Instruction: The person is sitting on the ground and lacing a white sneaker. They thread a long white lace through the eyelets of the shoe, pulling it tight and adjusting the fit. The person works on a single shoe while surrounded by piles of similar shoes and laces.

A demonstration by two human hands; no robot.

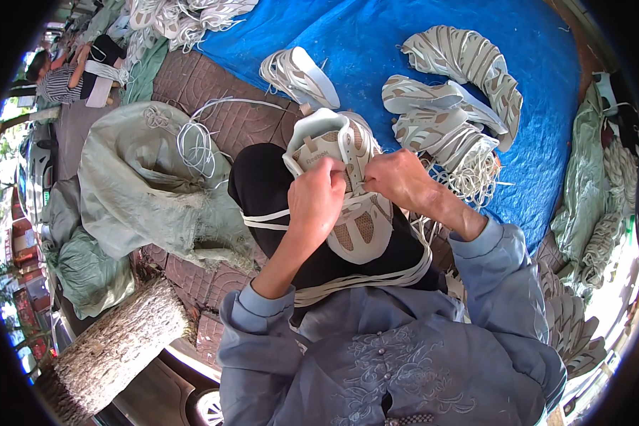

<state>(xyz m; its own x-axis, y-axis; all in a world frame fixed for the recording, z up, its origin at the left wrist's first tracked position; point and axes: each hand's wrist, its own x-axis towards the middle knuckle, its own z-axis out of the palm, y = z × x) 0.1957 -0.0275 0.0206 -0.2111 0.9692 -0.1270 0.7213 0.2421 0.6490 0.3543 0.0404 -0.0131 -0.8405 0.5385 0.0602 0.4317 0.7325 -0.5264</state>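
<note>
Pinching tightly with the fingers of the left hand at one side of the lacing on a beige-and-white shoe; cannot tell the contents of that grip, hidden by the knuckles. Pinching likewise with the right hand, just opposite, on a pale lace. Supporting the shoe on black-clad legs, toe toward the body, heel away. Wearing a grey-blue embroidered top. Close by, with white laces stretched across the lap. To the left, on paved ground, a pale crumpled sack, with loops of white cord over its edge. Lower down, a rough log. Ahead and right, a blue sheet with a small shoe stack, a curved shoe row and a tangled lace heap. At far upper left, a person in stripes.
</note>
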